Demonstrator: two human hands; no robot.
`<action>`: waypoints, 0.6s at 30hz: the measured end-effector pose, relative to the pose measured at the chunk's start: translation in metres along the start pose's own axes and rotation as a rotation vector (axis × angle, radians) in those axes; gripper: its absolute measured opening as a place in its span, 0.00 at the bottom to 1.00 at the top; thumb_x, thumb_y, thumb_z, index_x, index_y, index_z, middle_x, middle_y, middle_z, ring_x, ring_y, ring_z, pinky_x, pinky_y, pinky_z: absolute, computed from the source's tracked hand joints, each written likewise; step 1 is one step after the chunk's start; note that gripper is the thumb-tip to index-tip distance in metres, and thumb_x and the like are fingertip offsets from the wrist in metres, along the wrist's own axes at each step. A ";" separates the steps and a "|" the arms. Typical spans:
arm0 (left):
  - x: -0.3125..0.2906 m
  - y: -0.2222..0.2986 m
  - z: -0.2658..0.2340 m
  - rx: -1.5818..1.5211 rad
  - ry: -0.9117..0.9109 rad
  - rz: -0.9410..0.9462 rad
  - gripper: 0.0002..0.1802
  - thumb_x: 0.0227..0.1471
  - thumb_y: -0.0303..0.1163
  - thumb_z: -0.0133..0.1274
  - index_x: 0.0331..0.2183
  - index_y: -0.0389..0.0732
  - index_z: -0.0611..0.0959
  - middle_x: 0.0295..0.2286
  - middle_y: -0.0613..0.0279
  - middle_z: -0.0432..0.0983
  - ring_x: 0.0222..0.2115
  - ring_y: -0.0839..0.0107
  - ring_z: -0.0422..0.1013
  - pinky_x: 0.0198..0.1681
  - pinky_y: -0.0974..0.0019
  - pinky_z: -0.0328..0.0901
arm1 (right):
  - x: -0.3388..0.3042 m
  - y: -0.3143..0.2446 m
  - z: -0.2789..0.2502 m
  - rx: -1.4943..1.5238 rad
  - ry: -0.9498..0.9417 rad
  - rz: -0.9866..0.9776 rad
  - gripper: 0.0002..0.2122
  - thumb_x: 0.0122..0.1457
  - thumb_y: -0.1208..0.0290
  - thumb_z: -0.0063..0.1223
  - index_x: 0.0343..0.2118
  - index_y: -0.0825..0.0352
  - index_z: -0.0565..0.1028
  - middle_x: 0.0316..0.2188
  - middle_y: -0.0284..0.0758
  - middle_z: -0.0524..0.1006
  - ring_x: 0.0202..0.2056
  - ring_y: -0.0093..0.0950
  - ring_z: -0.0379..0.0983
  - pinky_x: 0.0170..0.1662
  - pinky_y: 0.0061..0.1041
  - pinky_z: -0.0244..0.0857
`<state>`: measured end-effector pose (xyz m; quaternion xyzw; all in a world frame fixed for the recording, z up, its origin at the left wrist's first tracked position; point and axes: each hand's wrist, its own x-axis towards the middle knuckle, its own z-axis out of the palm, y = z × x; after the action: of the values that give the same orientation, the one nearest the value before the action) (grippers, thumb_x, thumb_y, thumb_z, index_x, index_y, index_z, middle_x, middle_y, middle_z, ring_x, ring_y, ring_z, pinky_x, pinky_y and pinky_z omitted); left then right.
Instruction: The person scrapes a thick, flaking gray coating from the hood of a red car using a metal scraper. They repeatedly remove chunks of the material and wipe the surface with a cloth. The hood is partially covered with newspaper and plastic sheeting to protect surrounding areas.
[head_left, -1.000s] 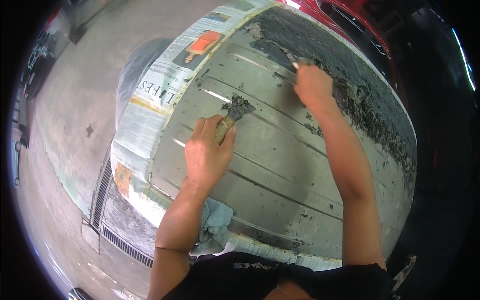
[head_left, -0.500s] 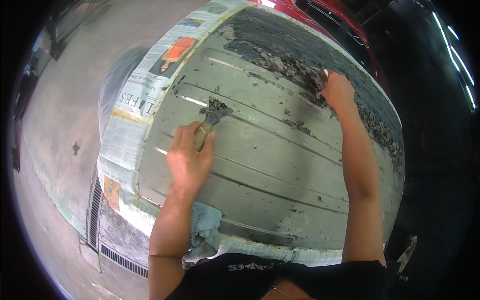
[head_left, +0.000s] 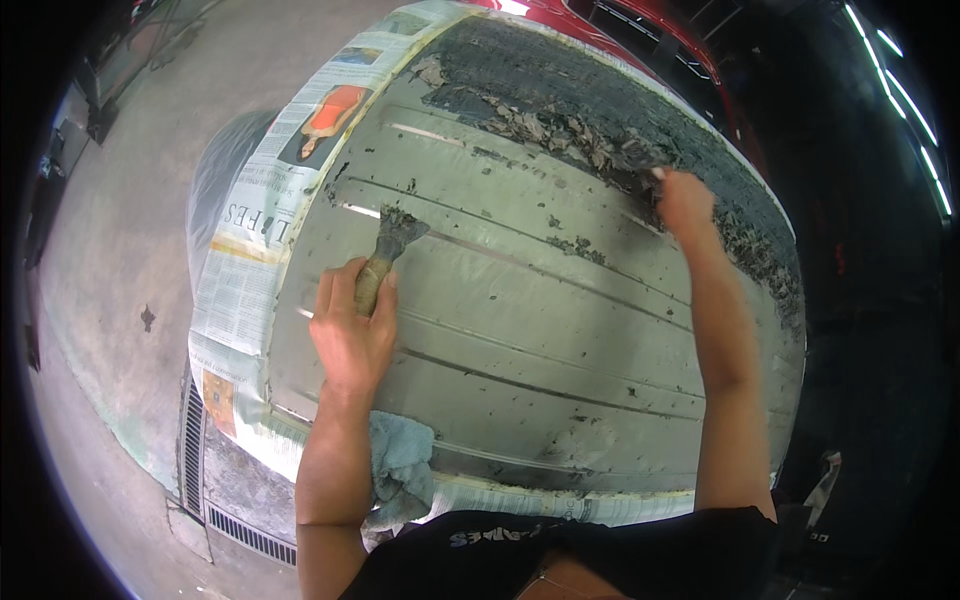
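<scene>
A ribbed grey metal panel (head_left: 520, 330) is spread before me, its far part covered in dark, wrinkled, peeling coating (head_left: 560, 80). My left hand (head_left: 352, 335) grips the handle of a scraper (head_left: 370, 285) over the panel's left side. Dark shavings cling to that scraper's blade. Farther off to the right, my right hand (head_left: 688, 205) is closed on a second scraper, mostly hidden by the fingers. Its dark blade is hard to tell from the loose flakes (head_left: 600, 145) bunched along the coating's near edge.
Newspaper (head_left: 245, 270) taped along the panel's left and near edges masks its border. A light blue cloth (head_left: 402, 450) lies at the near edge beside my left forearm. Beyond the panel stands a red car (head_left: 640, 45). Floor grates (head_left: 250, 533) run at the lower left.
My right hand has drawn back a little toward me and to the right. My left hand with its scraper has shifted slightly left. The whole view has moved slightly too.
</scene>
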<state>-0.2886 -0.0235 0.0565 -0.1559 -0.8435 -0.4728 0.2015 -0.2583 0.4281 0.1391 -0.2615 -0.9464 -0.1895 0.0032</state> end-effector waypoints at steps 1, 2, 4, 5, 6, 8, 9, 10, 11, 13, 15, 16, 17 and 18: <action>-0.001 -0.001 0.001 0.008 -0.001 0.006 0.16 0.48 0.28 0.66 0.41 0.36 0.82 0.32 0.52 0.78 0.29 0.52 0.77 0.31 0.56 0.71 | 0.007 0.018 -0.010 0.009 -0.005 0.117 0.13 0.55 0.74 0.59 0.44 0.60 0.78 0.36 0.43 0.82 0.41 0.43 0.80 0.44 0.42 0.75; -0.002 -0.001 0.001 0.025 -0.010 0.012 0.16 0.48 0.28 0.66 0.41 0.36 0.82 0.32 0.52 0.78 0.30 0.52 0.77 0.31 0.56 0.71 | 0.009 0.029 -0.026 0.114 0.038 0.163 0.13 0.55 0.72 0.59 0.44 0.63 0.79 0.36 0.44 0.82 0.41 0.44 0.80 0.44 0.43 0.74; 0.000 0.001 0.002 0.047 -0.041 0.047 0.16 0.48 0.28 0.66 0.41 0.36 0.82 0.32 0.52 0.78 0.30 0.52 0.77 0.32 0.56 0.71 | 0.024 0.073 -0.027 0.258 0.157 0.213 0.16 0.55 0.68 0.61 0.46 0.67 0.79 0.38 0.50 0.81 0.42 0.48 0.79 0.46 0.44 0.71; 0.000 0.001 0.004 0.037 -0.054 0.059 0.16 0.48 0.28 0.66 0.41 0.36 0.82 0.32 0.52 0.78 0.30 0.52 0.77 0.32 0.56 0.71 | 0.030 0.093 -0.025 0.328 0.196 0.198 0.16 0.54 0.68 0.61 0.45 0.68 0.79 0.38 0.51 0.81 0.43 0.49 0.78 0.46 0.44 0.71; -0.001 0.001 0.004 0.036 -0.062 0.069 0.16 0.48 0.28 0.66 0.41 0.36 0.82 0.32 0.52 0.78 0.30 0.51 0.77 0.32 0.56 0.71 | 0.029 0.094 -0.036 0.537 0.130 0.185 0.16 0.53 0.67 0.61 0.44 0.68 0.79 0.39 0.51 0.81 0.42 0.49 0.78 0.46 0.43 0.71; -0.001 0.003 0.006 0.032 -0.081 0.089 0.16 0.48 0.27 0.66 0.41 0.36 0.82 0.32 0.52 0.78 0.30 0.51 0.77 0.32 0.56 0.71 | 0.030 0.092 -0.032 0.766 0.007 0.229 0.16 0.52 0.70 0.60 0.45 0.66 0.78 0.38 0.49 0.82 0.42 0.48 0.79 0.46 0.44 0.71; -0.001 0.004 0.005 0.037 -0.090 0.095 0.16 0.48 0.27 0.65 0.41 0.36 0.82 0.32 0.52 0.78 0.30 0.51 0.77 0.32 0.56 0.71 | 0.022 0.077 -0.034 0.610 0.030 0.178 0.16 0.53 0.70 0.59 0.45 0.66 0.77 0.38 0.48 0.82 0.42 0.47 0.79 0.45 0.44 0.72; -0.001 0.005 0.006 0.041 -0.096 0.098 0.16 0.48 0.27 0.65 0.41 0.36 0.82 0.32 0.52 0.78 0.30 0.51 0.77 0.32 0.56 0.71 | 0.010 0.050 -0.042 0.452 0.052 0.123 0.15 0.53 0.71 0.58 0.45 0.65 0.77 0.39 0.46 0.82 0.42 0.46 0.79 0.45 0.44 0.72; -0.001 0.006 0.007 0.038 -0.092 0.100 0.16 0.48 0.27 0.65 0.41 0.36 0.82 0.32 0.52 0.78 0.30 0.51 0.77 0.32 0.56 0.71 | 0.001 0.026 -0.048 0.288 0.077 0.068 0.15 0.54 0.72 0.58 0.46 0.64 0.76 0.39 0.45 0.82 0.42 0.45 0.79 0.44 0.45 0.72; -0.001 0.007 0.012 0.018 -0.094 0.098 0.16 0.48 0.27 0.65 0.41 0.36 0.82 0.32 0.52 0.77 0.30 0.52 0.76 0.32 0.56 0.71 | -0.006 -0.009 -0.047 0.369 0.145 -0.074 0.14 0.57 0.74 0.53 0.48 0.60 0.76 0.38 0.42 0.81 0.43 0.42 0.79 0.42 0.42 0.72; -0.002 0.007 0.011 0.037 -0.092 0.093 0.16 0.48 0.27 0.66 0.41 0.35 0.82 0.32 0.52 0.77 0.30 0.52 0.76 0.32 0.56 0.71 | -0.004 -0.063 -0.044 0.268 0.161 -0.202 0.13 0.58 0.75 0.53 0.46 0.59 0.77 0.38 0.41 0.81 0.44 0.41 0.79 0.43 0.39 0.74; -0.002 0.008 0.010 0.041 -0.091 0.092 0.16 0.48 0.27 0.66 0.41 0.35 0.82 0.32 0.52 0.77 0.30 0.52 0.76 0.32 0.56 0.71 | -0.002 -0.089 -0.041 0.280 0.173 -0.280 0.13 0.57 0.76 0.53 0.45 0.59 0.77 0.38 0.41 0.80 0.43 0.41 0.79 0.43 0.39 0.75; -0.002 0.009 0.009 0.044 -0.088 0.080 0.16 0.49 0.27 0.65 0.40 0.34 0.82 0.31 0.51 0.77 0.30 0.52 0.76 0.34 0.56 0.70 | 0.001 -0.115 -0.040 0.291 0.190 -0.360 0.13 0.56 0.77 0.54 0.45 0.60 0.77 0.38 0.41 0.80 0.42 0.40 0.79 0.43 0.40 0.76; -0.004 0.009 0.006 0.059 -0.080 0.066 0.15 0.49 0.27 0.65 0.40 0.33 0.82 0.31 0.50 0.77 0.31 0.52 0.76 0.35 0.57 0.70 | 0.002 -0.146 -0.043 0.325 0.182 -0.426 0.13 0.55 0.77 0.54 0.44 0.61 0.77 0.38 0.40 0.80 0.42 0.39 0.79 0.42 0.40 0.76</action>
<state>-0.2827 -0.0145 0.0583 -0.1963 -0.8589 -0.4343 0.1873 -0.3365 0.2979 0.1272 -0.0345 -0.9938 -0.0543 0.0902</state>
